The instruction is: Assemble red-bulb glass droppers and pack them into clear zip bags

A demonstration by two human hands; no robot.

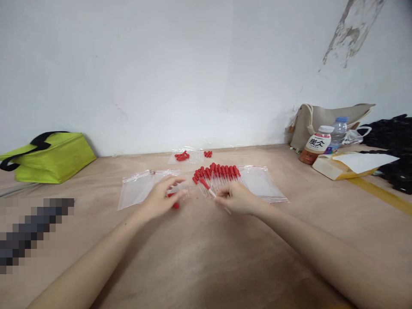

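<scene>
Between thumb and fingers my right hand pinches a clear dropper with a red rubber bulb, its tube slanting toward me. Beyond it lies a row of droppers, red bulbs away from me and clear tubes nearer. My left hand has its fingers apart over a few red bulbs, partly hidden by the thumb, and some clear tubes. A clear zip bag lies flat left of that hand; another zip bag lies right of the row.
Loose red bulbs lie on clear plastic near the wall. A lime-green bag stands at left. At right are a drink bottle, a water bottle, a beige bag, an open packet and a black heap.
</scene>
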